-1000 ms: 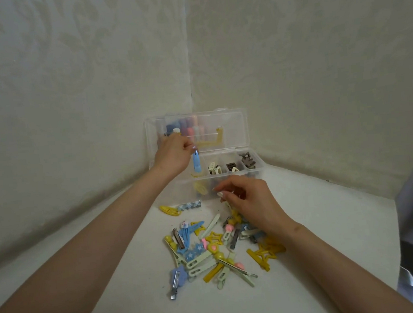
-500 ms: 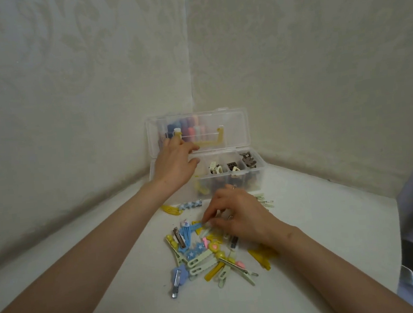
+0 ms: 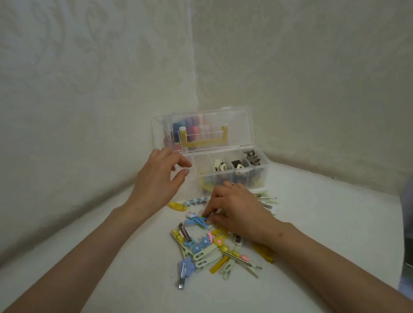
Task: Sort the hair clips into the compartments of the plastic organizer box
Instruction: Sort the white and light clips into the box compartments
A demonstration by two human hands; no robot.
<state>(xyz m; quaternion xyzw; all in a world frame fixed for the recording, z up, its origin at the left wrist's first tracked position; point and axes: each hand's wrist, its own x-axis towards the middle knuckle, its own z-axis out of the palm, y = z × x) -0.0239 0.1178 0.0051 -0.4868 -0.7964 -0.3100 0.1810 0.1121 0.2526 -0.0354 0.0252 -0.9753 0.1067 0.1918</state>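
Hair clips point(image 3: 208, 251) lie heaped on the table point(image 3: 143, 299), before the organizer box point(image 3: 252, 177) in its far corner. Right hand point(image 3: 240, 215) pinches a blue clip point(image 3: 196, 222); left hand point(image 3: 160, 182) hovers loose, empty. Tangled neighbours may drag along.

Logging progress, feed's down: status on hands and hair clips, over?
Left hand open, empty, at left end of clear plastic organizer box. Right hand on blue snap hair clip in pile, grip unclear. Lid up.
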